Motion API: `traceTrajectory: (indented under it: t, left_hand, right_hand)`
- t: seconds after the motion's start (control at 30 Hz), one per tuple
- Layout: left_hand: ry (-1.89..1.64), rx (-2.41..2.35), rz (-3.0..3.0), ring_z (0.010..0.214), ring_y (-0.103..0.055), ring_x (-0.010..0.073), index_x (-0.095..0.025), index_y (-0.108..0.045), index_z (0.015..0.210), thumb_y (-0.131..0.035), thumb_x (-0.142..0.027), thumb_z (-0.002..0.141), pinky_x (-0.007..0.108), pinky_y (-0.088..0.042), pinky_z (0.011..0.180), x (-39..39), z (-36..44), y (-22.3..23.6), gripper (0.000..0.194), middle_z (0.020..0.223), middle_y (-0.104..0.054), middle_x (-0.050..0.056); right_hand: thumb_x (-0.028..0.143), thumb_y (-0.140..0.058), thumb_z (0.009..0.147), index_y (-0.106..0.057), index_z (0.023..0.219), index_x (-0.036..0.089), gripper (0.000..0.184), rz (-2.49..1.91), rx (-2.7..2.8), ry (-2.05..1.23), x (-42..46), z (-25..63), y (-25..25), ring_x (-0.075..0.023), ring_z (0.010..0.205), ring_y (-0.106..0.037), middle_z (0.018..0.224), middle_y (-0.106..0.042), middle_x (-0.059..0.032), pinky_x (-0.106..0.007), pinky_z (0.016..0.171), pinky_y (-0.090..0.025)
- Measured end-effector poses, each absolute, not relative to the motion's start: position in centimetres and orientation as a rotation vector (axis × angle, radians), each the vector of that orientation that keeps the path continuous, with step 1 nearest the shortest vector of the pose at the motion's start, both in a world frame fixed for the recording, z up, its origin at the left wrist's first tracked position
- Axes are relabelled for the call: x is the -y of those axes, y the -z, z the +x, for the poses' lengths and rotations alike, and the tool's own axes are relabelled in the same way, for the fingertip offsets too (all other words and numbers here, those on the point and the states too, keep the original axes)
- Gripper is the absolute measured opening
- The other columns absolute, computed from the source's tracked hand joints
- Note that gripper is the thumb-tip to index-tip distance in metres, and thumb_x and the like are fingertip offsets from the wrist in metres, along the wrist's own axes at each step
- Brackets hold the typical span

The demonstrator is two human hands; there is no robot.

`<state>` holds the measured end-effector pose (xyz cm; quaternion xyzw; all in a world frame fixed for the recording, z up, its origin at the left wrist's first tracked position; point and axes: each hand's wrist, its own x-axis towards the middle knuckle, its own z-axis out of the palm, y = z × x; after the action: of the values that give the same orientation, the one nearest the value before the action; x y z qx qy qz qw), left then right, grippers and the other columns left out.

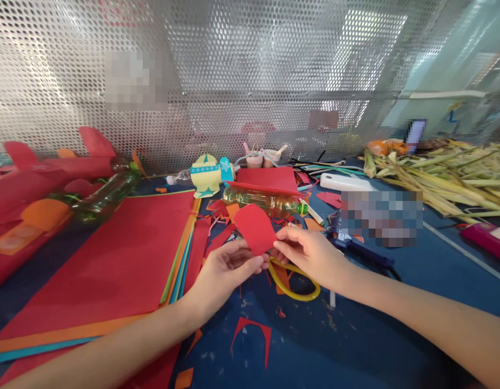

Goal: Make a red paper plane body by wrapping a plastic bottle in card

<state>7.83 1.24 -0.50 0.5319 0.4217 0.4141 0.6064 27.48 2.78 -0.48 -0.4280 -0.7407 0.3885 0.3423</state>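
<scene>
Head view: left hand (228,267) and right hand (310,251) pinch the red paper piece (255,229) by its near corners, rounded end pointing far and slightly left.

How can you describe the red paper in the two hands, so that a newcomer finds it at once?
Over the dark blue table, look right of the large stack of coloured sheets, to where the left hand and right hand meet. The red paper piece is held up between them; unlike the thin arch-shaped red scrap below, it is solid, with a rounded end.
</scene>
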Motion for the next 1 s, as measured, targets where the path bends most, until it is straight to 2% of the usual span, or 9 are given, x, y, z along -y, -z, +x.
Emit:
traceTrajectory:
  t: [0.1,0.3,0.5,0.7,0.83,0.93,1.0]
  left_hand:
    - [-0.955,-1.009,1.227,0.079,-0.072,0.0175,-0.018,-0.071,0.089,-0.075,-0.032,0.070,0.025,-0.056,0.073,-1.32,7.91,0.66,0.024,0.084,-0.078,0.004]
    - [-0.939,-0.979,1.329,0.075,-0.072,0.0167,-0.020,-0.072,0.085,-0.071,-0.029,0.073,0.026,-0.056,0.074,-1.20,7.94,0.95,0.015,0.077,-0.076,0.001]
    - [-0.890,-0.956,1.356,0.072,-0.070,0.0150,-0.019,-0.072,0.080,-0.071,-0.030,0.073,0.024,-0.055,0.071,-1.13,8.07,0.94,0.013,0.073,-0.074,0.001]
    - [-0.897,-0.968,1.389,0.058,-0.062,0.0115,-0.019,-0.071,0.077,-0.071,-0.031,0.072,0.022,-0.050,0.057,-1.29,7.90,1.15,0.014,0.065,-0.069,-0.001]
    - [-0.964,-0.970,1.400,0.063,-0.060,0.0127,-0.019,-0.073,0.075,-0.073,-0.033,0.071,0.024,-0.051,0.065,-1.18,7.80,1.41,0.014,0.067,-0.070,0.000]
    - [-0.971,-1.005,1.385,0.067,-0.060,0.0148,-0.019,-0.073,0.074,-0.075,-0.033,0.068,0.028,-0.050,0.070,-1.06,7.82,1.35,0.016,0.074,-0.071,0.002]
    - [-0.955,-1.037,1.380,0.064,-0.057,0.0138,-0.019,-0.072,0.072,-0.075,-0.035,0.069,0.027,-0.049,0.068,-0.98,7.85,1.13,0.016,0.070,-0.068,0.001]
  right_hand:
    - [0.034,-0.048,0.090,-0.053,0.087,0.020,0.015,-1.095,1.904,-1.088,-2.49,27.32,0.22,-0.0153,0.067,-0.067,0.076,-0.065,-0.0026,-0.029,0.066,-0.057]
    - [0.038,-0.061,0.083,-0.057,0.080,0.019,0.020,-1.165,1.940,-1.122,-2.18,27.11,-0.14,-0.0173,0.070,-0.067,0.077,-0.068,-0.0037,-0.029,0.063,-0.053]
    - [0.031,-0.059,0.084,-0.063,0.089,0.016,0.017,-1.202,1.950,-1.164,-1.99,27.11,0.16,-0.0224,0.077,-0.069,0.085,-0.072,-0.0076,-0.033,0.067,-0.054]
    - [0.033,-0.061,0.083,-0.065,0.097,0.017,0.022,-1.118,1.902,-1.213,-1.97,27.04,0.15,-0.0220,0.079,-0.070,0.090,-0.073,-0.0071,-0.034,0.070,-0.056]
    - [0.031,-0.062,0.081,-0.065,0.101,0.017,0.024,-1.121,1.924,-1.215,-2.02,27.01,0.25,-0.0216,0.081,-0.069,0.093,-0.072,-0.0065,-0.035,0.073,-0.056]
    - [0.028,-0.059,0.081,-0.065,0.096,0.017,0.019,-1.122,1.935,-1.188,-1.91,27.09,0.07,-0.0197,0.077,-0.067,0.089,-0.071,-0.0058,-0.032,0.069,-0.054]
    - [0.028,-0.059,0.081,-0.063,0.086,0.017,0.014,-1.148,1.954,-1.142,-1.89,27.21,-0.27,-0.0174,0.069,-0.064,0.080,-0.068,-0.0045,-0.030,0.063,-0.052]
